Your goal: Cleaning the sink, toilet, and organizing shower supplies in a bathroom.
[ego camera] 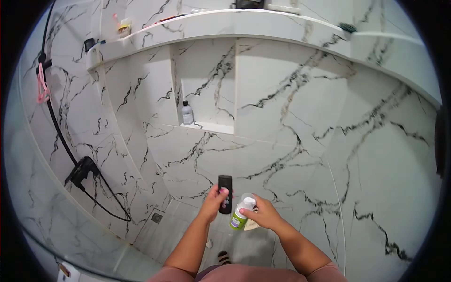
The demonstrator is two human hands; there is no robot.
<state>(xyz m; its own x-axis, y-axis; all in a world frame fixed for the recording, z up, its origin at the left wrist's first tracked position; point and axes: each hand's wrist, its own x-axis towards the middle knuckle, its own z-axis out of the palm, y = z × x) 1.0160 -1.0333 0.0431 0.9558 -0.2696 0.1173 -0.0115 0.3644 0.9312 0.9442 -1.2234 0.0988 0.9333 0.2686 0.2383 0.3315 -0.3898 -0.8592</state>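
Observation:
My left hand [213,202] grips a black bottle [225,206] with some writing on its front, held upright. Close beside it on the right, my right hand [264,213] is wrapped around a green and white pump bottle [238,219] that has a clear cap over its top. A pale cream cloth or pad [251,225] shows under my right fingers; how it is held is partly hidden. The two bottles are apart from each other. Before me, a grey bottle with a black cap [187,114] stands at the left of the wall niche [218,127].
A marble-patterned ledge [211,26] crosses above the niche and carries several toiletries. Left, a black shower mixer [84,171] with a hanging hose [105,215] juts from the wall. A pink item [43,88] hangs above it. A glass panel [38,183] curves nearby; the floor holds a drain [156,217].

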